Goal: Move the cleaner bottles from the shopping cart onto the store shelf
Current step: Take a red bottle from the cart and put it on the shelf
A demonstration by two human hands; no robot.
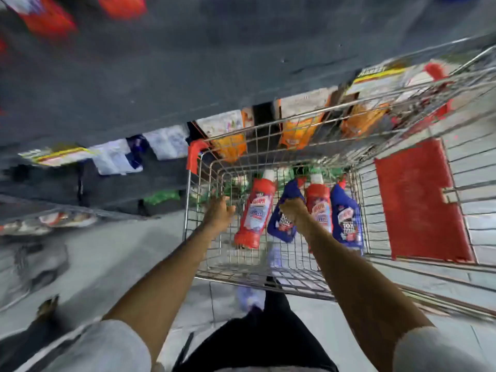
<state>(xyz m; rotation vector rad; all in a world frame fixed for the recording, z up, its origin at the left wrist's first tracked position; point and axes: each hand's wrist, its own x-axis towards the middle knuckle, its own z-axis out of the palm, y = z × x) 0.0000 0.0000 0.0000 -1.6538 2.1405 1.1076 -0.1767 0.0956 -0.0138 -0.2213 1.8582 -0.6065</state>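
Note:
Several cleaner bottles lie in the wire shopping cart: a red bottle at left, a blue bottle, a second red bottle and a second blue bottle at right. My right hand is down in the cart, its fingers closed around the neck of the first blue bottle. My left hand hovers inside the cart's left side, fingers loosely curled, holding nothing. The store shelf runs to the left and ahead. The picture is blurred.
Orange packs and white packs fill the shelf beyond the cart. A red child-seat flap covers the cart's right end. Pale floor tiles lie between me and the shelf. Green packs sit low on the shelf.

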